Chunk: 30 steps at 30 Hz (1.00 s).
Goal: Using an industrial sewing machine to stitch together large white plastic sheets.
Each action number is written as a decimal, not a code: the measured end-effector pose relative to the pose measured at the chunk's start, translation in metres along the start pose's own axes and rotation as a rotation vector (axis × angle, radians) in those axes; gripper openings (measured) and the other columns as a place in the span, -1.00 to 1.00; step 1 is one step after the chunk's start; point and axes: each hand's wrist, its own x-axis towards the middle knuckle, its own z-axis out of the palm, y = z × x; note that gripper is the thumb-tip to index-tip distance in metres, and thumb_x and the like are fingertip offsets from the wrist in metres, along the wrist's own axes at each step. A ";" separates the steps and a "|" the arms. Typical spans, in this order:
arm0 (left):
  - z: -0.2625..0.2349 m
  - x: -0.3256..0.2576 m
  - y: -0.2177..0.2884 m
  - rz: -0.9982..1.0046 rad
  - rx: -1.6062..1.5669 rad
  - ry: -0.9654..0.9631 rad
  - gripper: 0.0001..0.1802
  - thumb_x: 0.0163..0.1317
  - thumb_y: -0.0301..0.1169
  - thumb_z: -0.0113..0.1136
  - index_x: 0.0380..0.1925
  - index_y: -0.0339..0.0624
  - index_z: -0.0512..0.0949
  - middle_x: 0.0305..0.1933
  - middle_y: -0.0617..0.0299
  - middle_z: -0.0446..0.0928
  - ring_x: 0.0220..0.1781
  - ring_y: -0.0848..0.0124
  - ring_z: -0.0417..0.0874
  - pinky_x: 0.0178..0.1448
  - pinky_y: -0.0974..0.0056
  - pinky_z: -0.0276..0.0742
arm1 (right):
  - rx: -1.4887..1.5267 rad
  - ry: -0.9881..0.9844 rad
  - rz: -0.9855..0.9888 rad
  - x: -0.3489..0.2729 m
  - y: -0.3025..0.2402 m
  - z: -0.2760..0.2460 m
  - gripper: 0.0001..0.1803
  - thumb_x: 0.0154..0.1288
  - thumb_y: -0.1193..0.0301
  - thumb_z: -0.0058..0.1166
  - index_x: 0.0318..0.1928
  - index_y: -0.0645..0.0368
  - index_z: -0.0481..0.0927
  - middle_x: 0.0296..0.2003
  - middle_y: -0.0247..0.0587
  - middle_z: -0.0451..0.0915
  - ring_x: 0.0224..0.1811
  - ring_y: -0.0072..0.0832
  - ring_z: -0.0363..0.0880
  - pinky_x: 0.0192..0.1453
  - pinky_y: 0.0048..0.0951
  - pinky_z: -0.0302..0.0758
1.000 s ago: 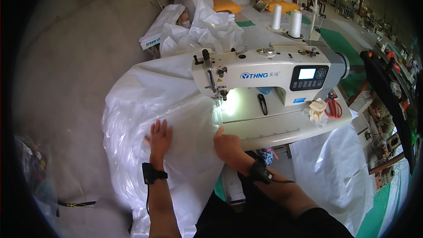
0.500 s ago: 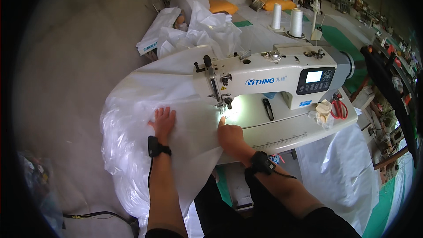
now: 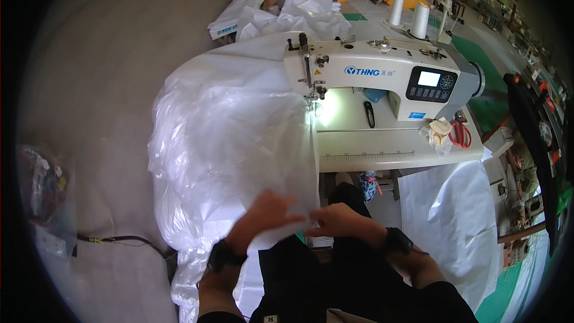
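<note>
A large white plastic sheet (image 3: 239, 125) with a crinkled clear layer spreads over the left of the sewing table and hangs toward my lap. Its right edge runs up under the presser foot of a white sewing machine (image 3: 359, 66), whose lamp is lit. Low on the sheet, near that edge, is my left hand (image 3: 263, 218), smeared by motion, so its grip is unclear. Facing it, my right hand (image 3: 344, 221) has its fingertips at the sheet's near edge, apparently pinching it. Both wrists wear black straps.
On the machine bed lie a black thread snipper (image 3: 369, 114), a crumpled beige cloth (image 3: 439, 131) and red-handled scissors (image 3: 460, 134). Two white thread cones (image 3: 420, 21) stand behind the machine. More white sheeting (image 3: 448, 209) hangs at the right, and a bundled white heap (image 3: 293, 18) lies at the back.
Both hands have drawn back toward my body, the left off the middle of the sheet and the right away from the needle area. The clear layer now covers more of the sheet. The view has shifted.
</note>
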 end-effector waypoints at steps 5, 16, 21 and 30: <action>0.052 -0.071 0.082 -0.079 -0.365 -0.446 -0.67 0.17 -0.16 0.11 -0.09 0.02 0.51 -0.29 -0.04 0.58 -0.21 -0.01 0.61 -0.10 0.03 0.50 | -0.025 -0.106 0.042 -0.041 0.009 0.021 -0.34 0.15 -0.26 -0.03 -0.49 0.15 0.61 -0.58 -0.07 0.54 -0.44 -0.11 0.59 -0.35 -0.25 0.48; 0.032 -0.075 0.074 -0.100 -0.306 0.172 -0.60 0.04 -0.10 0.27 -0.25 -0.17 0.53 -0.16 0.10 0.54 -0.02 0.10 0.53 0.07 0.05 0.37 | 0.164 0.041 0.377 -0.079 0.019 0.063 -0.54 0.26 0.05 0.05 -0.36 0.27 0.63 -0.51 -0.07 0.62 -0.44 -0.30 0.64 -0.31 -0.35 0.54; 0.096 -0.109 0.088 -0.129 -0.020 -0.109 -0.77 0.09 -0.30 0.18 -0.24 -0.09 0.54 -0.22 0.18 0.56 -0.06 0.20 0.57 0.10 0.09 0.40 | 0.651 0.254 0.246 -0.076 0.007 0.063 -0.81 0.23 0.41 0.12 -0.25 0.31 0.59 -0.49 -0.14 0.61 -0.49 -0.48 0.63 -0.39 -0.46 0.52; 0.174 -0.527 -0.102 -1.475 0.869 -0.400 -0.88 0.17 -0.32 0.05 -0.47 0.11 0.58 -0.40 0.37 0.58 -0.30 0.40 0.61 -0.29 0.09 0.47 | 0.473 0.372 0.322 -0.107 0.061 0.048 -0.74 0.14 0.55 0.02 -0.11 0.19 0.52 -0.56 -0.31 0.49 -0.57 -0.65 0.42 -0.51 -0.56 0.37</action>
